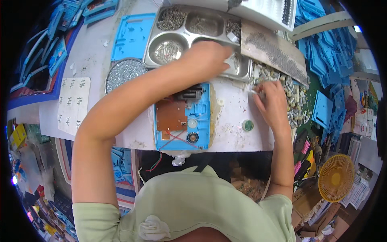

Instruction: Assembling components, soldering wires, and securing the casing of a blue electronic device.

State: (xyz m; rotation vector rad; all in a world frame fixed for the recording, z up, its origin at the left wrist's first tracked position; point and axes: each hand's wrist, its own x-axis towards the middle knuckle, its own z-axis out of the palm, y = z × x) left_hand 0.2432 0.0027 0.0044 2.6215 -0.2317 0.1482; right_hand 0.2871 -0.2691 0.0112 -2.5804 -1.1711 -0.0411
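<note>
My left hand (pixel 210 58) reaches across over a steel compartment tray (pixel 189 35), its fingers curled down by the right-hand compartment; whatever they hold is hidden. At the tray's lower right corner, my right hand (pixel 273 99) has its fingers bent together beside a heap of small whitish and metal parts (pixel 296 97). I cannot make out what lies in its fingertips. In front of me lies a blue plastic housing (pixel 203 121) with a brown circuit board (pixel 171 115), a black component (pixel 190 93), a small round speaker (pixel 192 137) and red wires.
A round dish of silvery screws (pixel 125 74) stands left of the tray. A board with small dark pins (pixel 274 52) lies behind the heap. A green round piece (pixel 247 125) rests near the right hand. Blue plastic panels (pixel 322 56) pile up at right; a yellow fan (pixel 336 177) stands below.
</note>
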